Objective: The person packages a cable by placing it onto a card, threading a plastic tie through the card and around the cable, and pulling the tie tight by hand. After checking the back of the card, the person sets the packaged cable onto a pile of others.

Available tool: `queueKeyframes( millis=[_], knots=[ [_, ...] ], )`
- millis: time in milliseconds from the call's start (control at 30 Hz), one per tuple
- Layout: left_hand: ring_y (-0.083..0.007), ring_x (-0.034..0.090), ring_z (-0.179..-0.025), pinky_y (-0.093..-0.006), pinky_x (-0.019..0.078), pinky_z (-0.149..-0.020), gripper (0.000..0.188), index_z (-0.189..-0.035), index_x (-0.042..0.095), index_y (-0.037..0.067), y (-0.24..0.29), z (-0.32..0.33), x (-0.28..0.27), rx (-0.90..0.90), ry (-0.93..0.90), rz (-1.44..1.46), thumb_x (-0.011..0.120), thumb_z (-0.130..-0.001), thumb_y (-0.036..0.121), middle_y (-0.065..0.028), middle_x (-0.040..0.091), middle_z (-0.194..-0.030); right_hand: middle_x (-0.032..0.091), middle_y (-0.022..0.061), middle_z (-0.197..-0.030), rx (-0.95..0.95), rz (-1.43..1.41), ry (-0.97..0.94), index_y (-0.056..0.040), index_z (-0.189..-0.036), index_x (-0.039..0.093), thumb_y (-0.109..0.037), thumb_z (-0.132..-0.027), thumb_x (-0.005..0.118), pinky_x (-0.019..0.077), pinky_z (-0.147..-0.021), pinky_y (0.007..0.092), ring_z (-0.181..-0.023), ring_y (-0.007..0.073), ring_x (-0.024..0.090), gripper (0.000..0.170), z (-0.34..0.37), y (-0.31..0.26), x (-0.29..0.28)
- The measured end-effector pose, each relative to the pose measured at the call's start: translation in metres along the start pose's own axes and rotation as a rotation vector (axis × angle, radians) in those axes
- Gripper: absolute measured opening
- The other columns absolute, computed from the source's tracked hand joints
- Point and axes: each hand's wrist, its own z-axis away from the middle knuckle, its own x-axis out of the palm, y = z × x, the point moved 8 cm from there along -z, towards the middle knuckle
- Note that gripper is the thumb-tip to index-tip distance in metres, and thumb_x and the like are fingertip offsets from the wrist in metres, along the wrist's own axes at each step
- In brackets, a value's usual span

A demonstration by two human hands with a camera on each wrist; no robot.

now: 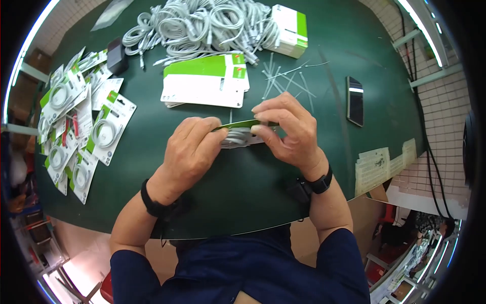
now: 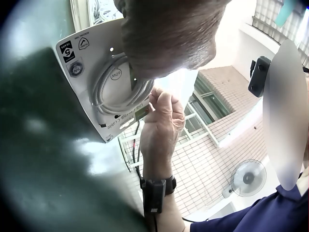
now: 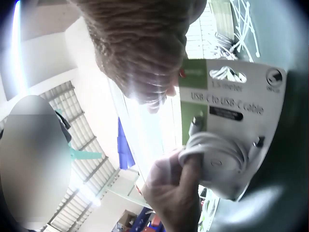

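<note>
Both hands hold a white and green cable packaging card (image 1: pixel 242 123), tilted nearly edge-on in the head view, above the table's near half. A coiled white cable (image 3: pixel 224 157) lies against its printed face, its USB-C plugs showing in the right wrist view. My left hand (image 1: pixel 190 149) grips the card's left end, with the thumb over the coil. At the right end, my right hand (image 1: pixel 291 129) pinches the card between thumb and fingers. A thin white strip (image 1: pixel 231 115) sticks up behind the card's upper edge.
Stacked blank-faced cards (image 1: pixel 202 91) lie ahead, before a big heap of white cables (image 1: pixel 212 25) and a card box (image 1: pixel 288 30). Loose cable ties (image 1: pixel 288 78) and a phone (image 1: pixel 355 101) are to the right. Carded cables (image 1: pixel 104 133) pile up at left beside a black object (image 1: pixel 117 55).
</note>
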Motion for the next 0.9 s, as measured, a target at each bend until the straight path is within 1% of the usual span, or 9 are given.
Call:
queueKeyframes(
  millis=[67,100,167,200,300,467,700,833,900],
  knots=[
    [-0.029,0.067,-0.084,-0.0402,0.0561,-0.074,0.025,-0.102,0.068,0.0,0.001,0.0,0.001,0.011,0.026,0.011,0.076,-0.077,-0.002,-0.0117,0.068,-0.102,0.073,0.0117,-0.096,0.084,0.025,0.139,-0.0004,-0.098,0.071,0.001,-0.086,0.082,0.056,-0.071,0.0351,-0.077,0.0263,0.067,0.017,0.001,0.02,-0.022],
    [-0.029,0.067,-0.084,-0.0401,0.0561,-0.074,0.025,-0.101,0.068,0.0,0.002,0.0,0.001,0.011,0.022,0.016,0.076,-0.077,-0.002,-0.0118,0.068,-0.102,0.073,0.0117,-0.096,0.076,0.049,0.131,-0.0004,-0.098,0.071,0.001,-0.086,0.082,0.056,-0.071,0.0351,-0.077,0.0263,0.067,0.017,0.002,0.027,-0.03],
    [-0.029,0.067,-0.084,-0.0401,0.0559,-0.073,0.024,-0.1,0.068,0.0,0.005,0.0,0.0,0.005,0.008,0.02,0.076,-0.077,-0.002,-0.0121,0.068,-0.102,0.073,0.0122,-0.095,0.508,0.184,0.211,0.0007,-0.1,0.074,-0.006,-0.09,0.081,0.0574,-0.073,0.0352,-0.077,0.0261,0.069,0.014,0.018,0.076,-0.055],
    [-0.029,0.067,-0.084,-0.0401,0.0559,-0.073,0.024,-0.1,0.068,0.0,0.007,-0.001,-0.001,0.009,0.023,0.028,0.076,-0.077,-0.002,-0.0121,0.068,-0.102,0.073,0.0122,-0.095,0.501,0.2,0.207,0.0007,-0.1,0.074,-0.006,-0.09,0.081,0.0574,-0.073,0.0352,-0.077,0.0261,0.069,0.014,0.024,0.089,-0.061],
    [-0.0292,0.067,-0.084,-0.0406,0.056,-0.073,0.025,-0.1,0.068,0.0,0.015,-0.001,0.003,0.021,-0.023,0.061,0.075,-0.077,-0.003,-0.0125,0.068,-0.101,0.074,0.012,-0.096,0.653,0.467,0.084,0.0003,-0.101,0.077,-0.011,-0.088,0.082,0.0578,-0.074,0.0367,-0.079,0.0257,0.071,0.017,0.053,0.138,-0.07],
    [-0.0293,0.067,-0.085,-0.041,0.0561,-0.075,0.024,-0.1,0.068,0.0,0.018,0.002,0.004,0.024,-0.014,0.073,0.075,-0.077,-0.002,-0.0126,0.068,-0.102,0.074,0.0133,-0.097,0.488,0.508,-0.021,-0.0011,-0.1,0.078,-0.015,-0.087,0.083,0.0581,-0.075,0.0384,-0.079,0.0262,0.071,0.019,0.055,0.145,-0.054],
    [-0.029,0.067,-0.088,-0.041,0.0562,-0.078,0.023,-0.101,0.067,0.0,0.017,0.004,0.004,0.017,-0.041,0.084,0.075,-0.079,0.001,-0.0127,0.067,-0.104,0.072,0.017,-0.094,0.673,0.503,-0.226,-0.0012,-0.097,0.075,-0.018,-0.09,0.08,0.0567,-0.075,0.0436,-0.083,0.0326,0.071,0.019,0.055,0.151,-0.04],
    [-0.029,0.067,-0.088,-0.0408,0.0563,-0.078,0.023,-0.101,0.067,0.001,0.015,0.004,0.004,0.015,-0.023,0.092,0.074,-0.079,0.001,-0.0127,0.067,-0.104,0.071,0.0171,-0.092,0.52,0.596,-0.219,0.0005,-0.094,0.072,-0.018,-0.092,0.078,0.0559,-0.074,0.0451,-0.082,0.0338,0.071,0.02,0.052,0.132,-0.028],
    [-0.0294,0.068,-0.088,-0.0407,0.0566,-0.077,0.025,-0.101,0.068,0.001,0.015,0.004,0.004,0.01,-0.027,0.096,0.076,-0.077,-0.002,-0.0125,0.068,-0.104,0.071,0.017,-0.092,0.522,0.596,-0.214,0.0007,-0.094,0.071,-0.018,-0.092,0.078,0.0558,-0.074,0.0453,-0.082,0.0342,0.071,0.02,0.051,0.127,-0.025]
  ],
)
